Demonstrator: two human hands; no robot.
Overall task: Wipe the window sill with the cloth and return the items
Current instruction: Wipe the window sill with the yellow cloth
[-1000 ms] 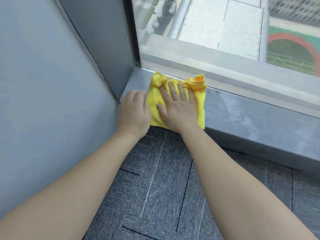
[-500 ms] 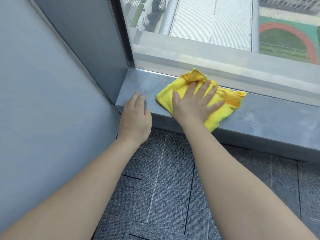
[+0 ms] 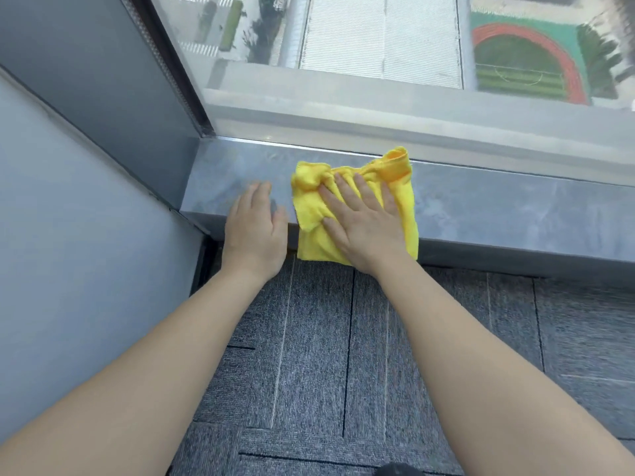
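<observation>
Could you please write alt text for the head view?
A right hand presses a yellow cloth flat on a grey window sill, while the left hand rests on the sill's edge beside it. Grey carpet lies below.

Window sill (image 3: 498, 204): one. Yellow cloth (image 3: 405, 201): one, on the sill. Hands: two, left hand (image 3: 256, 231) beside the cloth, right hand (image 3: 364, 228) flat upon it.

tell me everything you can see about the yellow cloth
The bright yellow, soft-looking fabric cloth lies crumpled on the grey stone-look window sill. Its far edge is bunched into folds near the glass; its near edge hangs over the sill's front. The right hand presses flat on it, fingers spread. The left hand rests beside it.
</observation>
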